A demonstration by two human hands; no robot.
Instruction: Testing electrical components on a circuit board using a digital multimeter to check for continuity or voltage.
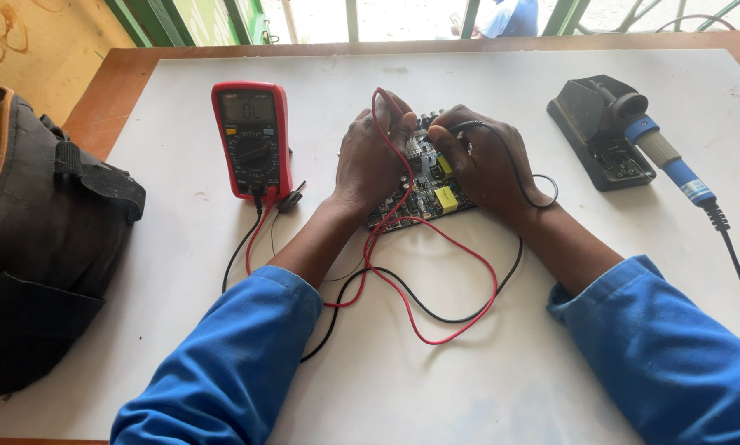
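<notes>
A: What is held by the left hand [370, 161]?

B: The red probe [384, 105] is pinched in its fingers [403, 124], the tip set down on the board [423, 185]; the red lead [436, 284] is looped from it across the tabletop [469, 371] and back to the meter [253, 140].

A: And the right hand [485, 161]?

B: The black probe [467, 126] is gripped by its clenched fingers [446, 136], also lowered onto the board; the black lead [436, 313] is curled round the wrist and trailed beneath the red one towards the meter.

A: Where is the board placed?

B: It is laid flat at the middle of the white tabletop, between and partly under both hands; yellow parts are seen on its near edge.

A: What is found around it?

B: The red meter is set just left of the left hand, its display lit; a black bag [40, 239] is kept at the far left edge; a soldering iron [662, 156] with a blue handle is rested in a black stand [597, 132] to the right, well apart from the board; blue sleeves [238, 363] are worn on both arms.
</notes>
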